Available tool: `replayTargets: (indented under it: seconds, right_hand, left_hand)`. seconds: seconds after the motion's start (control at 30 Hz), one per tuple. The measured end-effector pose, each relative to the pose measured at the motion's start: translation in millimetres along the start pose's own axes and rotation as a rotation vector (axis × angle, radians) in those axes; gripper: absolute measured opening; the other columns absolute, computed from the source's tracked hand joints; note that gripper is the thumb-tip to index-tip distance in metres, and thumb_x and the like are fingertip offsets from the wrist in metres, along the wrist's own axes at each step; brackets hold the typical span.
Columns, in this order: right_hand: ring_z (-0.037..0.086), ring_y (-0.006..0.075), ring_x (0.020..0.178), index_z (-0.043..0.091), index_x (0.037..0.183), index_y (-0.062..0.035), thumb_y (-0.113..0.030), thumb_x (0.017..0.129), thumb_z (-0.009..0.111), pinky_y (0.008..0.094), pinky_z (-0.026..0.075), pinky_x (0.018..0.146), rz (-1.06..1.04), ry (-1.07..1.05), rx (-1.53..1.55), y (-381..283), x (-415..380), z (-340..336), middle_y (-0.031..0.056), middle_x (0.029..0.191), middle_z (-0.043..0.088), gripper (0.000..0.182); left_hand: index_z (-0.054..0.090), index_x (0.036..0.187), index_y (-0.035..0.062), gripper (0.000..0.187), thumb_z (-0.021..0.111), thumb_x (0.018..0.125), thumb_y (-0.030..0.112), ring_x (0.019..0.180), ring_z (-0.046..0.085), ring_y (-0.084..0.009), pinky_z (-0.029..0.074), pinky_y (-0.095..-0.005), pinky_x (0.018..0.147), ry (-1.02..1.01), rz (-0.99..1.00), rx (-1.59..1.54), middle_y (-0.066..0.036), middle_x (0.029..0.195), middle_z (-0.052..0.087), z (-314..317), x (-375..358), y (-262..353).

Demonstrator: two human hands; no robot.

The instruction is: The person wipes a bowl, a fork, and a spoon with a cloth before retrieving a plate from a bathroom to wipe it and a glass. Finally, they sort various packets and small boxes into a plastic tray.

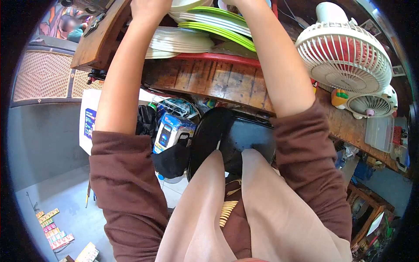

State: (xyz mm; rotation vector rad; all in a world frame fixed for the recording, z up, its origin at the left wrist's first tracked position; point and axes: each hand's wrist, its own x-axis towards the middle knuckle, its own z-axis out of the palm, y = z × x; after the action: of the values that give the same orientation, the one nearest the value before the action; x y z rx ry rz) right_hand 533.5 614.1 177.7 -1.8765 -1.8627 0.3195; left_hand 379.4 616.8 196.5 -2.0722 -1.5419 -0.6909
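Both arms, in pushed-up brown sleeves, reach up to the top edge of the view. My left hand [150,8] is beside a stack of white bowls [185,5]; its fingers are cut off by the edge. Only the wrist side of my right hand [246,3] shows, near a round item at the top, and its fingers are out of sight. Between the arms, green and white plates [218,26] lie stacked next to a pile of white plates [179,41]. These stand on a red tray [218,57] on the wooden table.
At the right stand a large white fan [345,56] and a smaller fan [370,105]. Below the wooden table [209,78] are a blue and white box [172,131], black bags and a black case [248,135]. A person [73,29] is at the far upper left.
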Motion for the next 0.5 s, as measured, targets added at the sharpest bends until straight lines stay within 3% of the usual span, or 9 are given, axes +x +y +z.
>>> replayTargets:
  seconds: [0.07,0.13,0.23,0.27,0.3,0.33,0.37,0.4,0.5]
  right_hand:
    - [0.059,0.0324,0.082,0.064,0.085,-0.0042,-0.013,0.076,0.050,0.0380,0.047,0.075,0.085,0.114,0.112,10,-14,0,0.0194,0.088,0.061,0.019]
    - [0.057,0.0350,0.073,0.062,0.077,-0.0015,-0.009,0.077,0.048,0.0403,0.045,0.068,-0.471,0.485,0.027,27,-26,11,0.0209,0.075,0.059,0.016]
    - [0.054,0.0352,0.076,0.058,0.079,-0.0005,-0.014,0.080,0.048,0.0395,0.042,0.068,-0.209,0.660,0.537,3,-92,-4,0.0223,0.077,0.056,0.017]
    - [0.055,0.0335,0.070,0.058,0.082,-0.0004,-0.016,0.081,0.049,0.0377,0.043,0.063,-0.242,0.640,0.703,-1,-114,-7,0.0208,0.081,0.056,0.018]
    - [0.056,0.0296,0.063,0.057,0.079,-0.0001,-0.014,0.078,0.051,0.0365,0.045,0.055,-0.061,0.466,0.967,-11,-143,-15,0.0183,0.079,0.055,0.015]
    - [0.059,0.0195,0.064,0.059,0.090,-0.0074,-0.022,0.073,0.065,0.0294,0.047,0.057,-0.187,0.442,1.153,14,-145,29,0.0096,0.080,0.054,0.023]
    - [0.059,0.0153,0.069,0.055,0.103,-0.0026,-0.014,0.082,0.056,0.0276,0.048,0.063,-0.360,0.550,1.084,27,-158,50,0.0101,0.089,0.056,0.025]
    - [0.058,0.0132,0.079,0.050,0.109,-0.0004,-0.018,0.087,0.050,0.0273,0.048,0.071,-0.174,0.219,1.675,16,-200,28,0.0071,0.097,0.057,0.028]
    - [0.050,0.0219,0.106,0.037,0.122,-0.0009,-0.046,0.090,0.029,0.0366,0.038,0.092,0.261,0.021,1.840,59,-270,36,0.0114,0.116,0.049,0.056]
  left_hand:
    - [0.062,0.095,0.0104,0.024,0.047,0.079,0.020,0.080,0.057,-0.0353,0.045,-0.0416,0.072,0.021,0.002,-0.033,-0.019,0.085,0.055,-3,0,-11]
    - [0.061,0.095,0.0058,0.025,0.046,0.081,0.019,0.084,0.057,-0.0347,0.045,-0.0409,0.072,-0.082,-0.032,-0.242,-0.022,0.086,0.057,-10,0,-19]
    - [0.058,0.102,0.0056,0.027,0.048,0.082,0.020,0.086,0.059,-0.0310,0.044,-0.0392,0.075,-0.295,-0.350,-0.657,-0.020,0.098,0.059,-50,-27,5]
    - [0.056,0.108,0.0083,0.030,0.050,0.082,0.023,0.087,0.060,-0.0286,0.044,-0.0383,0.076,-0.420,-0.480,-0.944,-0.017,0.104,0.059,-57,-38,6]
    - [0.055,0.109,0.0059,0.031,0.048,0.084,0.024,0.070,0.047,-0.0152,0.035,-0.0272,0.060,-0.467,-0.514,-1.204,-0.006,0.088,0.054,-56,-59,1]
    - [0.053,0.110,0.0035,0.032,0.046,0.087,0.025,0.053,0.034,-0.0018,0.026,-0.0160,0.045,-0.513,-0.542,-1.467,0.006,0.072,0.049,-52,-85,-3]
    - [0.054,0.107,0.0028,0.032,0.045,0.088,0.027,0.053,0.033,-0.0022,0.025,-0.0156,0.044,-0.491,-0.664,-1.591,0.006,0.069,0.045,-63,-110,17]
    - [0.054,0.104,0.0022,0.033,0.043,0.090,0.029,0.053,0.031,-0.0025,0.024,-0.0151,0.044,-0.468,-0.786,-1.716,0.006,0.067,0.041,-74,-137,43]
    - [0.053,0.107,0.0012,0.035,0.042,0.090,0.029,0.053,0.030,-0.0025,0.027,-0.0159,0.046,-0.704,-0.872,-1.952,0.006,0.070,0.039,-72,-217,86]
